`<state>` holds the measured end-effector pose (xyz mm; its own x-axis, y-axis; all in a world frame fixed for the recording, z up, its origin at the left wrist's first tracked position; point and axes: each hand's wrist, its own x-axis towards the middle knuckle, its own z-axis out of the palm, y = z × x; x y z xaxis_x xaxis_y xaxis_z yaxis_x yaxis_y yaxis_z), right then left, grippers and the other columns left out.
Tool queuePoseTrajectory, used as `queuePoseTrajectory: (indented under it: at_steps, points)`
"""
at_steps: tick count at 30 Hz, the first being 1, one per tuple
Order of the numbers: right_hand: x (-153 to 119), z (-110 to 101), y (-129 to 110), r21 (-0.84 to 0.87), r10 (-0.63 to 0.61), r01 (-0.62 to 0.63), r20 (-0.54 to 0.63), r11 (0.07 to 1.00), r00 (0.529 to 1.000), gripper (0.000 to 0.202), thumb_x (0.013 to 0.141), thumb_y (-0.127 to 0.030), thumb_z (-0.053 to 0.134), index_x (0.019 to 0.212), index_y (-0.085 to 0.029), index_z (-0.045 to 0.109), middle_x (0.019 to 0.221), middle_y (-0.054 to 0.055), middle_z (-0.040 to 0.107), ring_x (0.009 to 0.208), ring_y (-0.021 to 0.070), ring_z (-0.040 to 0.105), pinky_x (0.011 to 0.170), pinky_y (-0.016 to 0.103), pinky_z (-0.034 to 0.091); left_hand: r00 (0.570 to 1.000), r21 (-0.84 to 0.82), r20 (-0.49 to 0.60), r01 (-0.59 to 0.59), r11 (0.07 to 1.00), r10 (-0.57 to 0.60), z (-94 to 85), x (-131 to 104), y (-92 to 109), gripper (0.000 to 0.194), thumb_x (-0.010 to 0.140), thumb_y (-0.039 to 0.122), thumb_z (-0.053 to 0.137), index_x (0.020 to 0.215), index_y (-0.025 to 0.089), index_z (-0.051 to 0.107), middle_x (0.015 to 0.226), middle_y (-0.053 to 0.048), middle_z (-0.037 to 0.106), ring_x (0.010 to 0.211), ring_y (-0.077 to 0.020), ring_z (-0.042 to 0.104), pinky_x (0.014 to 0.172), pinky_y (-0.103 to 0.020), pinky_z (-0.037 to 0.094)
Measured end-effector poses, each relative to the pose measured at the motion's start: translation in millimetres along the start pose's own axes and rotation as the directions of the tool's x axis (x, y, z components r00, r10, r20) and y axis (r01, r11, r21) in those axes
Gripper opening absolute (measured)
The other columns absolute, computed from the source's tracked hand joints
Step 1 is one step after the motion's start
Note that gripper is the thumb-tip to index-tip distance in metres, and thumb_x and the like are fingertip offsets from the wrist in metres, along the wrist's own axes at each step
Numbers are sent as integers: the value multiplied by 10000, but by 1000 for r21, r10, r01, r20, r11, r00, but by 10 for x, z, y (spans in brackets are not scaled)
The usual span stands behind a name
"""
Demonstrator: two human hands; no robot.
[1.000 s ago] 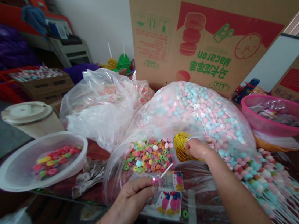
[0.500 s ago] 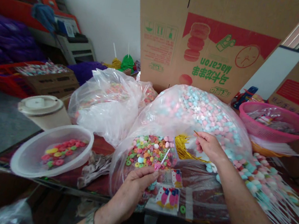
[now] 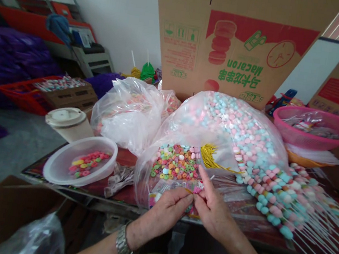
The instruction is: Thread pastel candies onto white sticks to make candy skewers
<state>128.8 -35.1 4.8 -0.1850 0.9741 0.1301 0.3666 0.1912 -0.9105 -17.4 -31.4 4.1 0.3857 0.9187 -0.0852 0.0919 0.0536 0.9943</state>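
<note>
At the worktop's near edge, the left hand's finger and thumb pinch a pink-wrapped piece on a white stick, over the printed packets. The right hand meets them, forefinger extended; what its other fingers grip cannot be told. A gold tie lies at the wrapper, seemingly not fully wound. Just beyond sit loose candy rings and many unused gold ties. Assembled marshmallow skewers lie right; farther off, bagged marshmallows remain loose.
</note>
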Motion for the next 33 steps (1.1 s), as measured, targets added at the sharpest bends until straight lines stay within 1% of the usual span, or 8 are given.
queuePoseTrajectory:
  at_steps: [4, 7, 9, 12, 17, 23, 29, 33]
  points:
    - [-148, 51, 29, 115, 87, -62, -224, 991, 971, 636, 831, -274, 518, 1415, -157, 294, 554, -69, 495, 493, 121, 471, 490, 223, 414, 981, -357, -74, 143, 923, -180, 32, -38, 17, 273, 705, 401, 664, 661, 135, 621, 523, 34, 503, 453, -69, 401, 437, -188, 305]
    - [-230, -31, -21, 145, -21, 21, -1, 989, 1000, 225, 858, -313, 526, 970, -174, 664, 560, -32, 543, 514, 114, 511, 503, 215, 418, 934, -506, 199, 358, 784, -298, -3, -53, 46, 264, 613, 351, 741, 690, 116, 651, 538, -7, 594, 388, -80, 484, 370, -181, 318]
    - [-262, -119, -57, 89, -188, 179, 115, 980, 975, 226, 868, -278, 531, 727, -180, 677, 593, -8, 599, 572, 119, 558, 577, 226, 439, 865, -513, 399, 484, 709, -303, -28, -55, 51, 272, 583, 324, 748, 710, 100, 661, 580, -52, 651, 390, -118, 551, 359, -196, 378]
    - [-288, -195, -47, 53, -315, 312, 42, 948, 948, 132, 846, -244, 576, 888, -204, 694, 609, -19, 633, 587, 121, 587, 634, 235, 460, 823, -551, 499, 543, 633, -272, -15, -56, 53, 258, 592, 312, 733, 703, 94, 653, 567, -62, 667, 366, -135, 568, 350, -210, 423]
    - [-326, -97, 65, 173, -122, 129, -51, 977, 991, 272, 838, -283, 586, 1100, -212, 610, 630, -31, 631, 551, 119, 579, 567, 230, 473, 904, -581, 293, 427, 693, -312, 85, -90, 135, 261, 596, 312, 780, 687, 121, 627, 573, -42, 664, 383, -120, 570, 336, -174, 378]
    - [-479, -48, 8, 170, 81, -33, -279, 985, 957, 276, 843, -350, 553, 622, -188, 576, 511, -23, 524, 470, 106, 483, 451, 210, 390, 947, -513, -101, 212, 832, -304, 130, -65, 173, 277, 594, 340, 794, 656, 115, 643, 536, 4, 618, 405, -61, 494, 403, -166, 359]
    - [-482, -37, -44, 119, -49, 70, -172, 990, 984, 287, 894, -302, 450, 1080, -216, 650, 612, -11, 559, 539, 122, 510, 524, 235, 431, 956, -451, -121, 187, 873, -267, 210, -32, 122, 246, 628, 360, 732, 653, 137, 632, 521, 17, 591, 392, -69, 454, 370, -172, 311]
    - [-392, 81, 43, 93, 44, -40, -45, 995, 998, 459, 906, -302, 400, 1353, -216, 457, 540, -47, 461, 479, 119, 447, 463, 224, 391, 973, -401, -62, 179, 898, -222, 203, -69, 133, 203, 661, 332, 688, 637, 134, 651, 512, 11, 588, 412, -71, 455, 390, -170, 315]
